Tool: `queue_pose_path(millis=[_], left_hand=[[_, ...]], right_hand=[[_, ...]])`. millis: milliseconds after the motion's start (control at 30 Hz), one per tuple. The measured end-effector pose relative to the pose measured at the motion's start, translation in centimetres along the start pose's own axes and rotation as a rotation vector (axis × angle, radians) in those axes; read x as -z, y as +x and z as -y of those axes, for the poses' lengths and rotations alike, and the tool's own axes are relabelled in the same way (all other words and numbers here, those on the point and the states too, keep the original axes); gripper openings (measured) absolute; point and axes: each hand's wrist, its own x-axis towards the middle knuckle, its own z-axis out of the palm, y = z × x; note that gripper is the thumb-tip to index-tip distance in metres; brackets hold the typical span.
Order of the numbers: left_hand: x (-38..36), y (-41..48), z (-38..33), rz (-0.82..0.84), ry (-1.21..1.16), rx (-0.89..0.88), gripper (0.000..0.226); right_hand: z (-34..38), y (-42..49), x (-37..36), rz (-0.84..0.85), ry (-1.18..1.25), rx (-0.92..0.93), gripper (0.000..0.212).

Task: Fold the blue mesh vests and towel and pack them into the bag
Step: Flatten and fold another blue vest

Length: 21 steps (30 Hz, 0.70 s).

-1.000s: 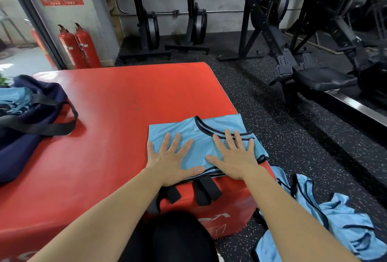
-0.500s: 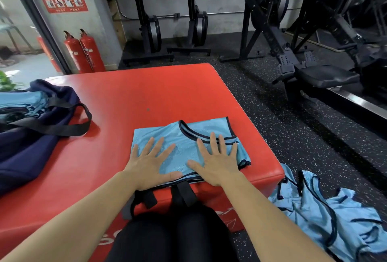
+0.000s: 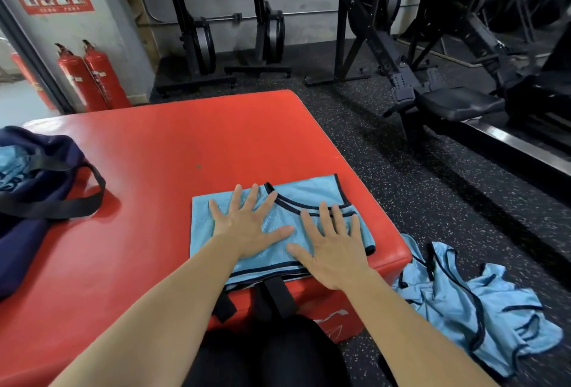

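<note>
Head: vest (image 3: 309, 193) beneath both grips (image 3: 247, 229) (image 3: 335, 253)

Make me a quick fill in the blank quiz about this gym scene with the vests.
The left hand and right hand press flat on a folded ____ vest.
It lies on a ____ padded box.
The navy bag sits on the person's ____ side.
The loose vests lie heaped on the ____.
Missing words: blue, red, left, floor.
</note>
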Motion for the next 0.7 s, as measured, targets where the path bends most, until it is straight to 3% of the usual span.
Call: queue_pose_path(millis=[133, 200, 267, 333, 400, 600, 700], left_hand=[[0.1, 0.2, 0.1, 0.015, -0.002, 0.001, 0.099], [0.5, 0.2, 0.2, 0.037, -0.025, -0.010, 0.096], [1.0, 0.1, 0.3, 0.025, -0.077, -0.024, 0.089], [1.3, -0.1, 0.3, -0.029, -0.098, -0.047, 0.078], [1.8, 0.0, 0.0, -0.109, -0.064, -0.091, 0.067], [3.9, 1.5, -3.5, -0.177, 0.006, -0.256, 0.057], [4.5, 3.0, -5.3, -0.163, 0.001, -0.296, 0.058]], right_hand=[[-0.4, -0.1, 0.5, 0.021, 0.086, 0.014, 0.084], [-0.8, -0.5, 0.9, -0.226, 0.168, -0.077, 0.081], [-1.5, -1.1, 1.7, -0.465, 0.158, -0.317, 0.062], [-2.3, -1.7, 2.6, -0.370, 0.192, -0.561, 0.054], [-2.6, -2.0, 2.9, -0.237, 0.231, -0.677, 0.056], [-2.8, -1.5, 3.4, -0.127, 0.370, -0.757, 0.046], [-2.8, -1.0, 3.5, -0.104, 0.402, -0.743, 0.026]])
